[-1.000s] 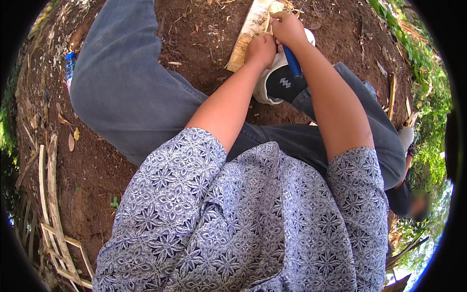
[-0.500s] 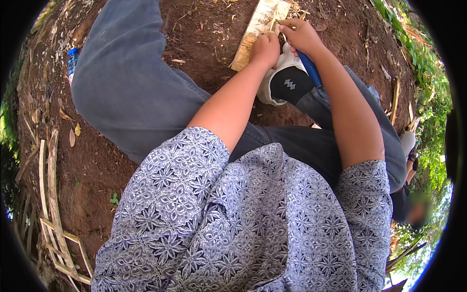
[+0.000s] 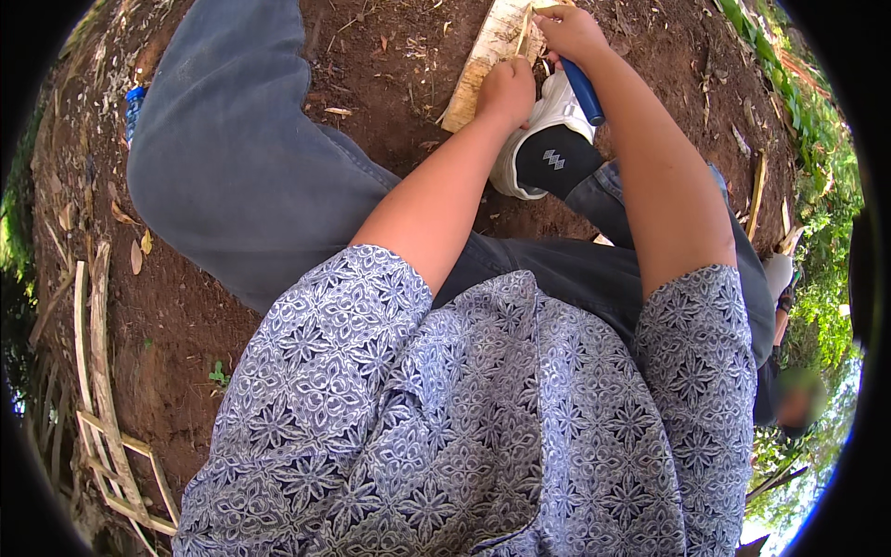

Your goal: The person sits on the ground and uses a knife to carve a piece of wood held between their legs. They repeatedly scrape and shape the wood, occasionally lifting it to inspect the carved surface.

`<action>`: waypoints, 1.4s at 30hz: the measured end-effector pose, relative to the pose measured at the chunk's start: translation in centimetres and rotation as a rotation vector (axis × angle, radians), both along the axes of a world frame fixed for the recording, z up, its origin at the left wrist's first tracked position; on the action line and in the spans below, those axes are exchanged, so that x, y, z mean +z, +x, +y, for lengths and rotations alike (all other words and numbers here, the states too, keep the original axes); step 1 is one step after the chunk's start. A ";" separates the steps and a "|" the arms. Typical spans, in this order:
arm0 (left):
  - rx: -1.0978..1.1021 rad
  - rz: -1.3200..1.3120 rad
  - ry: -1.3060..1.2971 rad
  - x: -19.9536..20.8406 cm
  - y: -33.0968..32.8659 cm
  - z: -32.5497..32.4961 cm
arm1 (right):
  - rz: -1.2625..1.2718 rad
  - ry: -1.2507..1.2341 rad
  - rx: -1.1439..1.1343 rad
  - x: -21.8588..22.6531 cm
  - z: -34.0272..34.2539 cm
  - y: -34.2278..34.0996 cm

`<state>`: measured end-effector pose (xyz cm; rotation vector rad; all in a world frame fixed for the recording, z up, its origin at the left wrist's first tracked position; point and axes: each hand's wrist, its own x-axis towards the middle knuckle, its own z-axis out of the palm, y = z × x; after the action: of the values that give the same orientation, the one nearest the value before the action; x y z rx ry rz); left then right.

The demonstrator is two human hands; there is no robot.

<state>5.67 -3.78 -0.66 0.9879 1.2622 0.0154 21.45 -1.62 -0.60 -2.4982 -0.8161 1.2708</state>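
Closed around the lower end of a thin pale wood strip, my left hand rests over a flat wooden board on the ground. My right hand grips a blue-handled knife, its handle pointing back toward my forearm. The blade is mostly hidden by the fingers, near the strip's upper end. Just below both hands is my foot in a white shoe and black sock.
Brown soil with dry leaves and wood scraps lies around me. A bottle with a blue cap stands beyond my left knee. Long wooden strips lie at the left. Another person sits at the far right, near green plants.
My right hand has moved up and away along the strip with the knife, whose handle now sits farther up. My left hand has stayed nearly in place.
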 end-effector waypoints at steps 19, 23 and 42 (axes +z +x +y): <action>-0.018 0.014 -0.037 0.3 0.2 1.2 | -0.014 0.023 0.126 3.2 -0.5 -3.1; -0.044 -0.043 0.001 -0.2 0.0 0.8 | -0.110 0.098 0.132 0.5 0.2 -2.5; -0.074 0.037 0.046 0.3 0.2 0.9 | -0.064 -0.020 0.164 5.1 -1.1 -3.0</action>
<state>5.83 -2.87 -0.33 1.0779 1.2635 -0.0314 18.43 -2.75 4.51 -2.5442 -1.0483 1.2596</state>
